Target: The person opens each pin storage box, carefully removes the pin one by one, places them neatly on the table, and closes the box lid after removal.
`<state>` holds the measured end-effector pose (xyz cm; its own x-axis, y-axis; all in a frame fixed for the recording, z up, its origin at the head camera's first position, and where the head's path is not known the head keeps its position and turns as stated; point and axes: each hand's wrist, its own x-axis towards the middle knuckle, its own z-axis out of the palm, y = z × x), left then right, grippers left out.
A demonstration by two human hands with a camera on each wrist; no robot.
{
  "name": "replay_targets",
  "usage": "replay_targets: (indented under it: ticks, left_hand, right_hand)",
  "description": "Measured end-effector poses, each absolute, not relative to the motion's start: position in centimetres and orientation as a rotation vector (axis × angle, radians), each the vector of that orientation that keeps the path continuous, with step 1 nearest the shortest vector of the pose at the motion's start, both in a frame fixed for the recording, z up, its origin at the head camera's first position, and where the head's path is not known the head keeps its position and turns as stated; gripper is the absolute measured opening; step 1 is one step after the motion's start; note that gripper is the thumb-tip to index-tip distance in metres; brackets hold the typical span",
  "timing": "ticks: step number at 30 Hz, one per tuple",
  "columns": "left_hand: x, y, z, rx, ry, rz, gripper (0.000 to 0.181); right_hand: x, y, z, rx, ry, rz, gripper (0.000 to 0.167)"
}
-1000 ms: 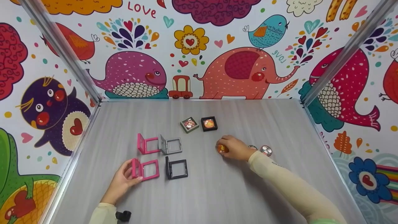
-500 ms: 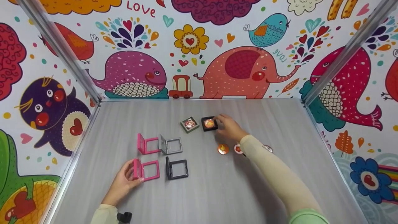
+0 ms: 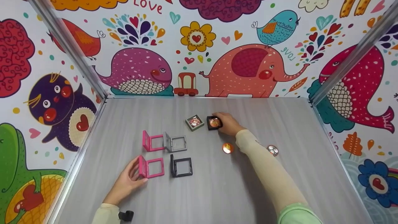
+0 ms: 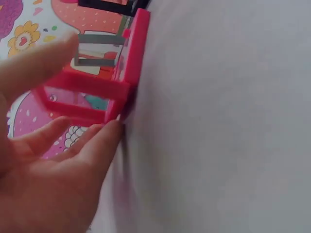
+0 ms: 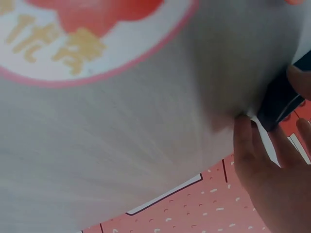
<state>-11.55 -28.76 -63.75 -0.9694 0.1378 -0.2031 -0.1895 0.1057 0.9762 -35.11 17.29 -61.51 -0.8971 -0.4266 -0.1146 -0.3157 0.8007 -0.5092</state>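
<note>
My left hand (image 3: 127,183) holds the upright half of an open pink frame (image 3: 163,167), thumb at its near edge. In the left wrist view, the thumb and fingers of that hand (image 4: 63,150) lie on either side of the pink frame (image 4: 136,48). At the back, my right hand (image 3: 229,123) grips a small black square case (image 3: 209,127) with an orange round piece inside. The right wrist view has the fingers and thumb of that hand (image 5: 277,160) around the black case (image 5: 282,102). A greenish case (image 3: 189,127) stands just left of it.
Behind the held frame are another open pink frame (image 3: 161,137) and a grey one (image 3: 185,143); a black open frame (image 3: 191,167) is right of it. An orange round piece (image 3: 227,148) and a patterned one (image 3: 272,150) lie on the table (image 3: 236,199), either side of my right forearm.
My right hand has let go of the orange round piece and moved back to the black case, which it now grips. The left hand stays on the pink frame; the head view has shifted slightly.
</note>
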Motion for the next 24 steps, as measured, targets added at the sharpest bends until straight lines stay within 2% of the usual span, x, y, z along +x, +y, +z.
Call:
replay_targets:
  ticks: [6,13,18,24]
  left_hand:
    - [-10.3,-30.2,-62.3,0.047,2.149,2.024,0.102]
    - [-8.8,-29.8,-58.5,0.079,2.480,2.113,0.065]
    - [-9.1,-27.1,-56.2,0.152,2.669,2.121,0.048]
    - [-10.6,-21.9,-54.0,0.460,2.898,1.893,0.047]
  right_hand:
    - [-33.8,18.7,-60.4,-0.656,2.774,-0.755,0.074]
    - [-29.3,20.5,-57.3,-0.816,2.765,-0.743,0.076]
    - [-24.9,21.5,-55.2,-0.805,2.714,-0.897,0.079]
    - [-20.8,22.2,-53.4,-0.934,2.697,-1.075,0.076]
